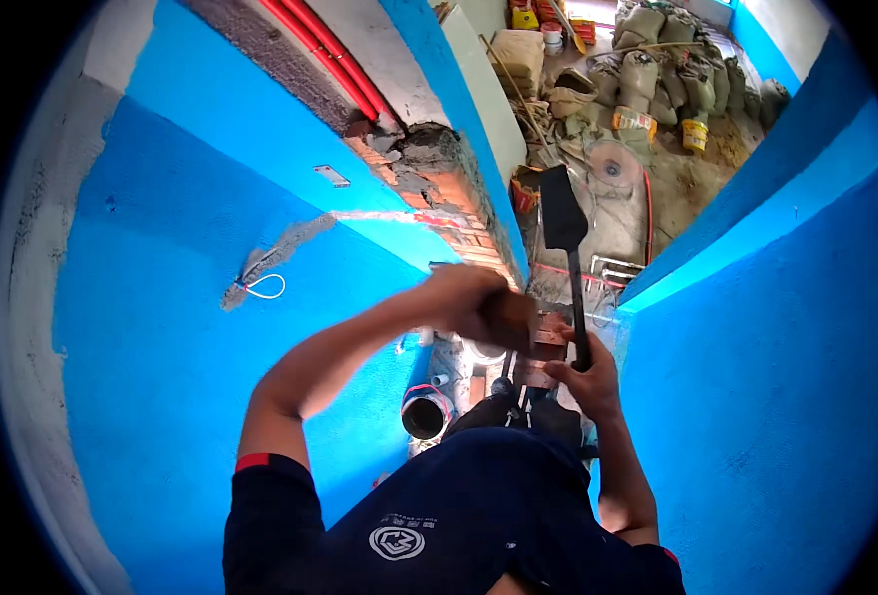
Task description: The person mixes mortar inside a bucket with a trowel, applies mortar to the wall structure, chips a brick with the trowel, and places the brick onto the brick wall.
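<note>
My left hand (462, 297) is closed round a reddish-brown brick (511, 322), held in front of my body and smeared by motion. In my right hand (593, 384) I grip the handle of a black bricklayer's trowel (562, 210). Its flat rectangular blade points up and away from me, just right of the brick and apart from it. Below the two hands, a narrow stretch of red bricks (535, 375) shows, partly hidden by the held brick.
A broken brick wall end (464, 203) juts close by on the left, with red pipes (335, 64) above. Blue walls (766, 327) flank me. A round dark-mouthed pipe (424, 416) stands low left. Beyond lie filled sacks (640, 79) and a yellow bucket (695, 135).
</note>
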The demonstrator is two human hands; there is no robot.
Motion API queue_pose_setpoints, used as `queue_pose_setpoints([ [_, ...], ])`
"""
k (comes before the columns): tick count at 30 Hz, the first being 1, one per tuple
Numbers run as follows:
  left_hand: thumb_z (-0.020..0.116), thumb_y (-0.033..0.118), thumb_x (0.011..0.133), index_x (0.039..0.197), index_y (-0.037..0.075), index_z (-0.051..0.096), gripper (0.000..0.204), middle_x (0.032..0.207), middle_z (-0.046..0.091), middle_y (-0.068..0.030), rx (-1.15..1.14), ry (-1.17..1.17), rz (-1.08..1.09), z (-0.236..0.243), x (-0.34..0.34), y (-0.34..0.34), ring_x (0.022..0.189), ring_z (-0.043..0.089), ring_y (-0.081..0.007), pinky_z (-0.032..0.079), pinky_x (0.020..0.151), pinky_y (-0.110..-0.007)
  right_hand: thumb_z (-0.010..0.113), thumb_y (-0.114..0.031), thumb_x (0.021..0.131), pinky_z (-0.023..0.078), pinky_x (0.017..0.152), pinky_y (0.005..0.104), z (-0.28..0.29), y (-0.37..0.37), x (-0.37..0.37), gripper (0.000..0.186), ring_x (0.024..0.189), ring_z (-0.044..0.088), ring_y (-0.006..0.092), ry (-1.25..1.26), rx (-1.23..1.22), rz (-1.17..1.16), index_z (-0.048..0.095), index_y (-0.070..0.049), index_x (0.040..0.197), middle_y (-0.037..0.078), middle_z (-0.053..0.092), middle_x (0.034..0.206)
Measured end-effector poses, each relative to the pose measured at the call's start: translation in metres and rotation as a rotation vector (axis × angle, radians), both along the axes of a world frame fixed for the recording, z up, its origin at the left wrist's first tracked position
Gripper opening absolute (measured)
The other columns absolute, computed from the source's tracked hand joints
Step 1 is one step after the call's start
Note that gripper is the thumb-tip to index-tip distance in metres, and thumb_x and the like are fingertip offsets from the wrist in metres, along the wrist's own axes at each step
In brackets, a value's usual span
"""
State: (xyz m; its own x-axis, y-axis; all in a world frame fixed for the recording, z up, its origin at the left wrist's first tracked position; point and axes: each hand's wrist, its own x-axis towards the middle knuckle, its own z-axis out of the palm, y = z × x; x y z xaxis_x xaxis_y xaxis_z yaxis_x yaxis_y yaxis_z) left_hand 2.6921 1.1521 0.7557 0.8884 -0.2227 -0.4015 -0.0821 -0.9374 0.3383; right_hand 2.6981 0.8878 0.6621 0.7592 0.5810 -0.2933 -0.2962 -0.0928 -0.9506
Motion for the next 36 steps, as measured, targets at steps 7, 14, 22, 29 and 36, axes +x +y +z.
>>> queue_pose_setpoints([
  [7, 0.081, 0.023, 0.054, 0.11, 0.01, 0.067, 0.059, 0.098, 0.069, -0.0133, 0.083, -0.382, 0.217, 0.07, 0.092, 0.139, 0.091, 0.067, -0.0289, 0.052, 0.08, -0.037, 0.085, -0.031, 0.071, 0.047, 0.077, 0.0298, -0.068, -0.083, -0.024, 0.057, 0.088, 0.059, 0.015, -0.016, -0.211, -0.219, 0.06, 0.001, 0.112, 0.008, 0.064, 0.1],
  [14, 0.077, 0.0, 0.061, 0.122, 0.002, 0.06, 0.062, 0.112, 0.067, -0.0176, 0.039, -0.339, 0.397, 0.047, 0.148, 0.21, 0.103, 0.064, -0.0282, 0.049, 0.089, -0.034, 0.077, -0.021, 0.08, 0.03, 0.035, 0.0247, -0.151, -0.151, -0.129, 0.025, 0.04, 0.043, 0.0069, 0.259, -0.379, -0.491, 0.06, -0.005, 0.089, 0.0, 0.056, 0.064],
  [22, 0.078, 0.005, 0.056, 0.123, 0.0, 0.059, 0.069, 0.114, 0.065, -0.0213, 0.048, -0.356, 0.369, 0.013, 0.162, 0.251, 0.105, 0.064, -0.0278, 0.049, 0.09, -0.033, 0.078, -0.029, 0.079, 0.029, 0.033, 0.0303, -0.192, -0.178, -0.205, 0.032, 0.035, 0.043, 0.0116, 0.404, -0.594, -0.634, 0.058, -0.005, 0.083, 0.002, 0.05, 0.054],
  [29, 0.08, 0.005, 0.056, 0.122, 0.0, 0.059, 0.069, 0.114, 0.065, -0.0213, -0.012, -0.364, 0.361, 0.011, 0.159, 0.263, 0.105, 0.064, -0.029, 0.049, 0.09, -0.033, 0.077, -0.029, 0.08, 0.029, 0.033, 0.0301, -0.166, -0.158, -0.195, 0.031, 0.036, 0.043, 0.0112, 0.449, -0.604, -0.668, 0.058, -0.005, 0.083, 0.002, 0.05, 0.055],
  [36, 0.079, 0.002, 0.059, 0.124, 0.0, 0.058, 0.068, 0.119, 0.063, -0.0215, -0.002, -0.375, 0.317, 0.015, 0.157, 0.261, 0.11, 0.062, -0.0306, 0.048, 0.093, -0.034, 0.078, -0.026, 0.079, 0.029, 0.033, 0.0278, -0.162, -0.142, -0.184, 0.029, 0.037, 0.041, 0.01, 0.435, -0.564, -0.705, 0.058, -0.006, 0.082, 0.0, 0.05, 0.056],
])
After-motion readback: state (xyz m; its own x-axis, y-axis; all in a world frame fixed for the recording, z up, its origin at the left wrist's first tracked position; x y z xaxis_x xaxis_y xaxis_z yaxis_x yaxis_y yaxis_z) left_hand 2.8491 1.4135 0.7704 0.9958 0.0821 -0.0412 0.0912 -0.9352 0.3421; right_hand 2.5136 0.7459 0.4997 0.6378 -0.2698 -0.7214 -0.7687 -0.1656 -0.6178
